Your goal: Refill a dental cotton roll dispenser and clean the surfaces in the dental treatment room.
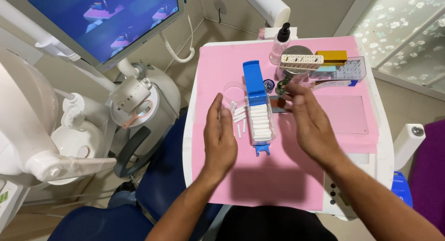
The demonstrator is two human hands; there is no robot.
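A clear box with a blue lid (257, 106) lies on the pink sheet (259, 180), its lid swung up and its inside packed with white cotton rolls. Several loose cotton rolls (239, 116) lie just left of it. My left hand (219, 136) hovers flat on the box's left, fingers together, holding nothing. To the right of the box my right hand (309, 122) is held flat too, empty, with its fingertips near a small dark flat item.
At the tray's far end stand a spray bottle (280, 42), a round metal tin (297, 55) with a perforated holder on top, a gold box (332, 57) and a clear bur block (346, 68). A monitor (106, 18) and dental unit parts are on the left; a blue chair is below.
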